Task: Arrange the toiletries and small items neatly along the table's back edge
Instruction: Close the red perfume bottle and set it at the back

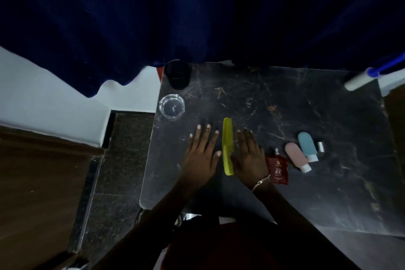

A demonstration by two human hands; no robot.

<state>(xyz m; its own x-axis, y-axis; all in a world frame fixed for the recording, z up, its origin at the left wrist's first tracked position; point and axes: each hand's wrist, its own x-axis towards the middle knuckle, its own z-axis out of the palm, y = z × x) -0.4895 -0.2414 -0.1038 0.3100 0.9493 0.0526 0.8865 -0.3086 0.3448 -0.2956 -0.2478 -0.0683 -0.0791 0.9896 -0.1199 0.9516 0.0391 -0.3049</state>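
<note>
Lying mid-table with the comb (228, 147) pointing away toward the curtain (197, 17), teeth facing right, well short of the back edge. Flanking it with both hands flat and fingers spread: left hand (202, 151) resting open on the table (306, 105) just left of the comb's spine, gripping nothing; right hand (248, 155) lying open too, its thumb side touching or overlapping the teeth, not closing on anything. Looking like thin, light, stiff plastic, likely sliding easily on the polished stone, so pinching across the solid spine near the middle rather than on the teeth, which could flex or dig in. Waiting to the right, lying on their sides: a red bottle (277, 169), a pink bottle (297, 156), a blue bottle (308, 146) and a small silver cap (321, 146), all probably light and apt to roll, the soft-looking ones best held round the body. Standing already near the back left corner: a dark cup (178, 74), with a glass ashtray (172, 106) in front of it, heavier and breakable.
</note>
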